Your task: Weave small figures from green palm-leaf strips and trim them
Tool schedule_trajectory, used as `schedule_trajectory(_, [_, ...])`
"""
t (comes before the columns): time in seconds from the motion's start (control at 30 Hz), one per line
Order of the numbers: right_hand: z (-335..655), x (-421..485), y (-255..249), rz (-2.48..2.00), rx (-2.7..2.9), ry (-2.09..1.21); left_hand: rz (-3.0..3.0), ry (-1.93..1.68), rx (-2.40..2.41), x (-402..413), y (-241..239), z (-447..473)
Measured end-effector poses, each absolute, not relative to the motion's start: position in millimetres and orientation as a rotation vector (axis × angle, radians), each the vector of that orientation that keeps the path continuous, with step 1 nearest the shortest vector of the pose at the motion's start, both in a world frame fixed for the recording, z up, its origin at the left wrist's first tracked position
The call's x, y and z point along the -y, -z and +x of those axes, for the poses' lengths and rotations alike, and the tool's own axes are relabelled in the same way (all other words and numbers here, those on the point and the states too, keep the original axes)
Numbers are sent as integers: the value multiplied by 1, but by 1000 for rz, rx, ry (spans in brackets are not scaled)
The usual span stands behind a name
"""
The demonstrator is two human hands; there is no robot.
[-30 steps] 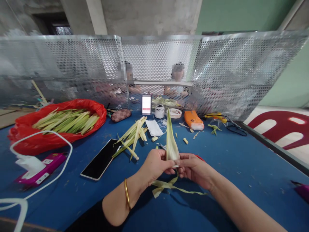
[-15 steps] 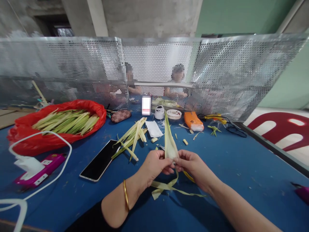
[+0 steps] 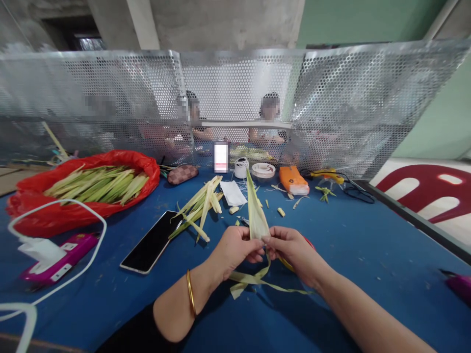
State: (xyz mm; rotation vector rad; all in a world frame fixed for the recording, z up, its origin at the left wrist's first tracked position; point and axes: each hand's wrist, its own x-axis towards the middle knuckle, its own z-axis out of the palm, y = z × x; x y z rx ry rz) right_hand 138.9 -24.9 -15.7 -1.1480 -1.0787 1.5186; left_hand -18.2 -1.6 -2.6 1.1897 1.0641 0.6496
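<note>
Above the blue table [image 3: 368,255], my left hand [image 3: 235,250] and my right hand [image 3: 294,250] pinch a pale green palm leaf strip [image 3: 253,213] between them. The strip's pointed end stands upright above my fingers. Its loose ends [image 3: 257,282] trail down onto the table below my hands. Both hands are closed on the strip, fingertips nearly touching. A gold bangle [image 3: 190,299] circles my left wrist.
A red bag of leaves [image 3: 84,189] lies far left, with loose leaf strips [image 3: 200,208] and a black phone [image 3: 152,242] beside them. A pink device with white cable [image 3: 51,260] is near left. Thread spool [image 3: 242,168], tape [image 3: 263,170], orange tool [image 3: 292,180] and glue gun [image 3: 327,175] line the perforated metal screen [image 3: 331,108]; people sit behind it.
My hands and the leaf strip have barely shifted, drifting slightly left and up in view as the head camera moved. The grip is the same.
</note>
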Motion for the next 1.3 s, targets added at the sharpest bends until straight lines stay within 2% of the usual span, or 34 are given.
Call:
schedule_trajectory(0.73, [143, 24, 12, -1230, 1139, -1352, 1185, -719, -1127, 0, 1, -17])
schedule_trajectory(1.3, [141, 23, 12, -1207, 1166, -1477, 1192, -694, -1076, 3, 4, -15])
